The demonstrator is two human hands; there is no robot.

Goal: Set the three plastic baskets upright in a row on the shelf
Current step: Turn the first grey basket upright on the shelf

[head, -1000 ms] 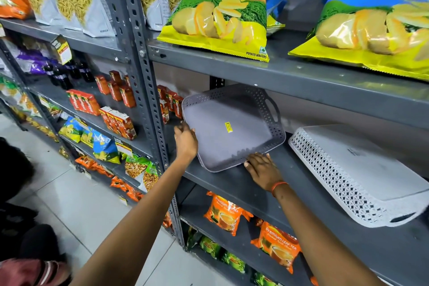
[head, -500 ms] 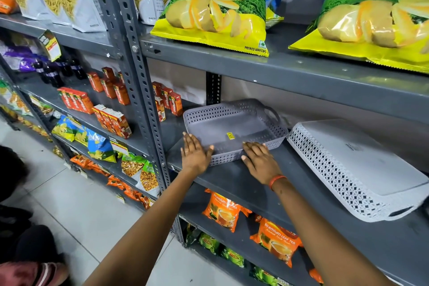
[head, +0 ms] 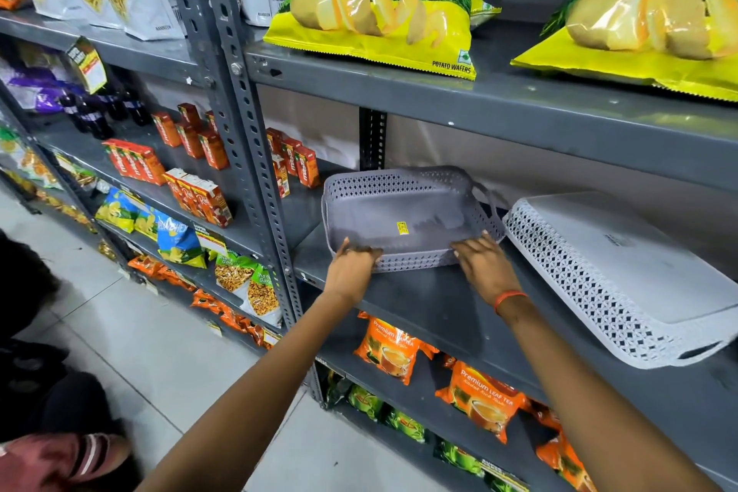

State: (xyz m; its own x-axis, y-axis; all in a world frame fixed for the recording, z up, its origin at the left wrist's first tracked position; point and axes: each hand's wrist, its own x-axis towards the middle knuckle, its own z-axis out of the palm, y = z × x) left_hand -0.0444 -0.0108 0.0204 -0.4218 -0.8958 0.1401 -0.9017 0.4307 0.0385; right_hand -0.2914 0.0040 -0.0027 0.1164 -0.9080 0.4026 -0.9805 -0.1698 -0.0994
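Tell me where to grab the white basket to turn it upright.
Probably the near short end, from the front. The white basket lies bottom up on the shelf, rim down; the handle slot in that end wall faces out and offers fingers a hold.

POTATO WAFERS on chip bag [head: 371, 8], Premium LEAF TEA on orange packet [head: 483, 399]

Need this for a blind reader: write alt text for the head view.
A left hand grips and a right hand touches the front rim of an upright grey basket on a shelf; a white basket lies upside down beside it.
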